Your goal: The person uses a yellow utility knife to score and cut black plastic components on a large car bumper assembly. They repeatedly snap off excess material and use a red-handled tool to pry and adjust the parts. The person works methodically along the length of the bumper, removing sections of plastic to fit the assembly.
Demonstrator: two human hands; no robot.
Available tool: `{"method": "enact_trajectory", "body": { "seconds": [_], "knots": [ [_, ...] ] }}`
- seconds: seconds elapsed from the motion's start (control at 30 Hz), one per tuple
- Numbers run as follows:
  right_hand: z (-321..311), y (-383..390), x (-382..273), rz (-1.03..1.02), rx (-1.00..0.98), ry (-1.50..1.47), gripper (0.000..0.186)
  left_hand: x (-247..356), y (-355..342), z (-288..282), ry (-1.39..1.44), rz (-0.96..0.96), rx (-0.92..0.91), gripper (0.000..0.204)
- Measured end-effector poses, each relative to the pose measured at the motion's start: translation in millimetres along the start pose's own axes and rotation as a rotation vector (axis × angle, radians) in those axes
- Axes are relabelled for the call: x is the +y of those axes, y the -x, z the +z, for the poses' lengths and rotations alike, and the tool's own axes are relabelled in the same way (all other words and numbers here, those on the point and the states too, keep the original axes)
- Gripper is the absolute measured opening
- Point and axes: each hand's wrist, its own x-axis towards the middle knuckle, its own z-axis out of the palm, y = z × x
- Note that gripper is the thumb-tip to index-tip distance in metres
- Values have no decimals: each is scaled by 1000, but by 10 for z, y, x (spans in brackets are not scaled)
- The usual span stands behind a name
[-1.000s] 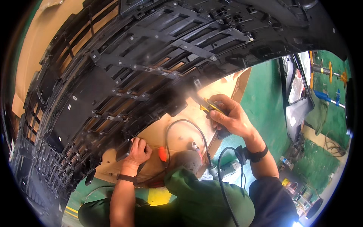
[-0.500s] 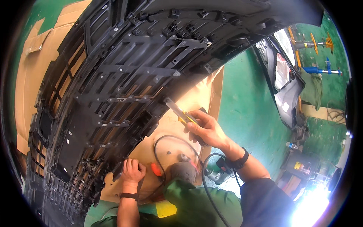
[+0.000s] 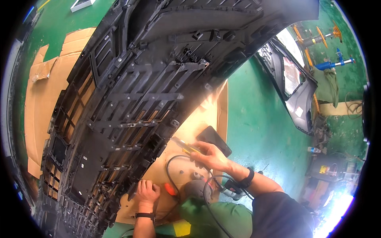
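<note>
A large black car bumper (image 3: 104, 137), its ribbed, slatted inner side up, stretches from the upper right to the lower left. In my right hand (image 3: 212, 156) is a utility knife (image 3: 186, 148) with a yellow-and-grey handle, its blade pointing to the upper left. The blade is over the cardboard, close to the bumper's near edge, and its tip is blurred. My left hand (image 3: 147, 191) is closed beside the bumper's lower edge, fingers curled; what they grip, if anything, is hidden. A black phone (image 3: 214, 140) lies just beyond my right hand.
Cardboard (image 3: 41, 119) lies under the bumper on the green floor (image 3: 250, 115). Near my knees are an orange-red object (image 3: 170, 189), a black cable (image 3: 168, 168) and a power tool (image 3: 232, 193). Another car panel (image 3: 295, 105) stands at the right, beside blue and orange clamps (image 3: 335, 64).
My right hand has drawn the knife back toward me, off the bumper's edge. The phone, mostly hidden behind that hand before, now shows. The whole view has shifted, and my left hand stays beside the bumper.
</note>
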Motion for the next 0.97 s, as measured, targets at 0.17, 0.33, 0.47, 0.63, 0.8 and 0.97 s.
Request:
{"method": "enact_trajectory", "body": {
  "seconds": [0.17, 0.33, 0.47, 0.63, 0.8, 0.97],
  "knots": [
    [43, 37, -111, -32, 51, -12, 38, -32, 82, 47, -30, -24, 32, 14],
    [-5, -109, -160, -67, 19, -10, 41, -96, 74, 49, 31, -58, 11, 15],
    [70, -296, -400, -86, 17, 298, 40, -108, 119, 83, 91, -63, 3, 15],
    [139, -495, -606, -64, -3, 579, 35, -99, 128, 123, 118, -53, 29, 14],
    [82, -623, -750, -86, -12, 624, 38, -112, 141, 138, 117, -40, 27, 14],
    [121, -707, -1037, 45, 10, 771, 37, -139, 185, 157, 98, -43, 5, 18]
  ]
}}
